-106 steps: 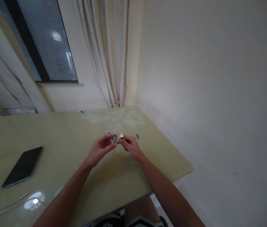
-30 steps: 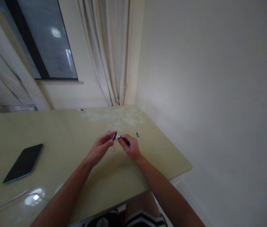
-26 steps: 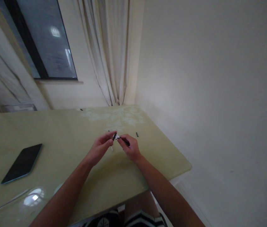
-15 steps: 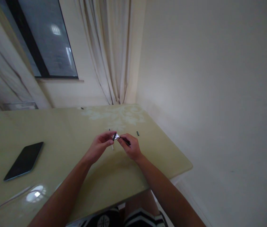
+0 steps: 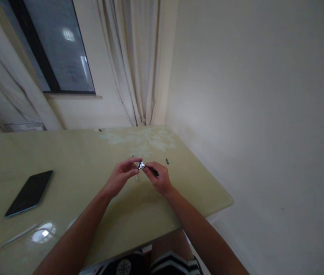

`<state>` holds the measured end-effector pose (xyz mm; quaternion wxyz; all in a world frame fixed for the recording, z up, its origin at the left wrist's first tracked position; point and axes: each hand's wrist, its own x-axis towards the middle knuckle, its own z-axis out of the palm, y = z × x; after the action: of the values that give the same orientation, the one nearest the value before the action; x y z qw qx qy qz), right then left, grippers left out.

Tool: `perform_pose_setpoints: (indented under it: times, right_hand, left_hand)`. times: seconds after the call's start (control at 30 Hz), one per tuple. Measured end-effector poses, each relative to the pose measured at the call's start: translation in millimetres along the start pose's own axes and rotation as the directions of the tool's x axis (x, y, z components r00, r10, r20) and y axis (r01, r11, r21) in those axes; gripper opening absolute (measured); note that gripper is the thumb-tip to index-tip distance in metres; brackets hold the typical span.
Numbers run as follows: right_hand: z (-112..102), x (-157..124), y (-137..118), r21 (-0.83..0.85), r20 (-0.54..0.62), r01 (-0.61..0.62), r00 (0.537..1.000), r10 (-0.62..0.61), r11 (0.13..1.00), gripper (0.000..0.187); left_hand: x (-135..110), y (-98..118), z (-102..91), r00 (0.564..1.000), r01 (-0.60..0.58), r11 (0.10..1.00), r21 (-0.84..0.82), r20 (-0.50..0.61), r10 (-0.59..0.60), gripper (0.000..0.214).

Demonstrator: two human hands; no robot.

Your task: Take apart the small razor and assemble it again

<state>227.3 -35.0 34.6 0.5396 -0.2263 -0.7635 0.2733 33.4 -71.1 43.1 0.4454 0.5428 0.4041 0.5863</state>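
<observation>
In the middle of the view, over the table, my right hand (image 5: pixel 159 178) is closed round the black handle of a razor (image 5: pixel 141 165). Its shiny silver head points left, toward my left hand (image 5: pixel 122 175). The thumb and fingers of that hand pinch the razor's head from its outer side, where a narrow dark strip, apparently the blade cartridge, sits. Behind the left fingertips lies a thin white stick (image 5: pixel 136 178) with a dark end, partly hidden. A small dark piece (image 5: pixel 167 161), shaped like a short bar, lies just beyond my right hand.
A black tablet (image 5: pixel 29 194) lies flat on the pale green glossy table (image 5: pixel 73 160) at the left. A white cable (image 5: pixel 10 241) runs near the front left edge. Another tiny dark piece (image 5: pixel 100 130) is at the back edge. A wall (image 5: pixel 250 114) borders the table's right side.
The razor's head has turned slightly between my fingers, so more of its silver face shows and less of the dark strip. Both hands stay in nearly the same place.
</observation>
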Motion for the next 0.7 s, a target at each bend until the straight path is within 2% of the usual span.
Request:
perform_pose_setpoints:
  times: [0.3, 0.7]
  right_hand:
    - [-1.3, 0.8, 4.4, -0.043, 0.047, 0.075, 0.996, -0.073, 0.996, 0.025]
    - [-2.6, 0.9, 8.1, 0.006, 0.099, 0.043, 0.994, -0.043, 0.999, 0.029]
  left_hand:
    - [-0.9, 1.8, 0.7, 0.999, -0.004, 1.0, 0.012, -0.036, 0.004, 0.042]
    - [-2.5, 7.4, 2.2, 0.997, -0.062, 0.994, 0.093, -0.047, 0.067, 0.039]
